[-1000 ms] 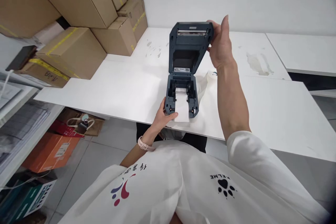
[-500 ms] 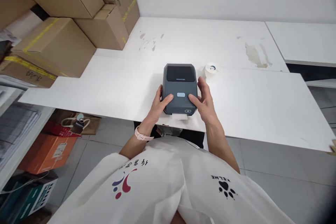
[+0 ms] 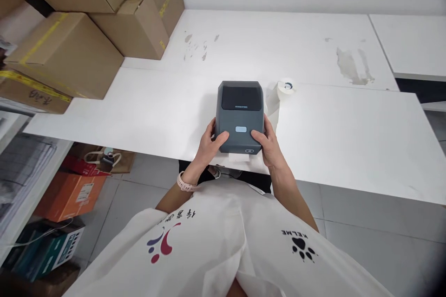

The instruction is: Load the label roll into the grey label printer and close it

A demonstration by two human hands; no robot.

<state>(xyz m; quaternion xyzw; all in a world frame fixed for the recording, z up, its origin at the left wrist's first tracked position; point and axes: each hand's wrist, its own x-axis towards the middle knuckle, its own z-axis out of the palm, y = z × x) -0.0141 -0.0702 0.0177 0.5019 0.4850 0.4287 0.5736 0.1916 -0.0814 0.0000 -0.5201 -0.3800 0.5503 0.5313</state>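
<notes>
A dark grey label printer (image 3: 240,118) with a dark window and a pale button is between my two hands over the white table. My left hand (image 3: 208,145) grips its left side, thumb on top and fingers down along the side. On the opposite side my right hand (image 3: 270,145) grips it the same way, thumb close to the button. A strip of white label paper (image 3: 239,157) sticks out under the printer's near edge. Behind and to the right stands a white label roll (image 3: 286,87), its loose strip trailing toward the printer.
Cardboard boxes (image 3: 69,53) with yellow tape are stacked at the table's left end. The white table (image 3: 341,134) has worn patches further back, and its front edge runs close to my body. An orange box (image 3: 69,195) sits low on the left.
My right hand has closed its fingers against the printer's side. The printer looks slightly larger and nearer, perhaps raised a little. The view has shifted slightly.
</notes>
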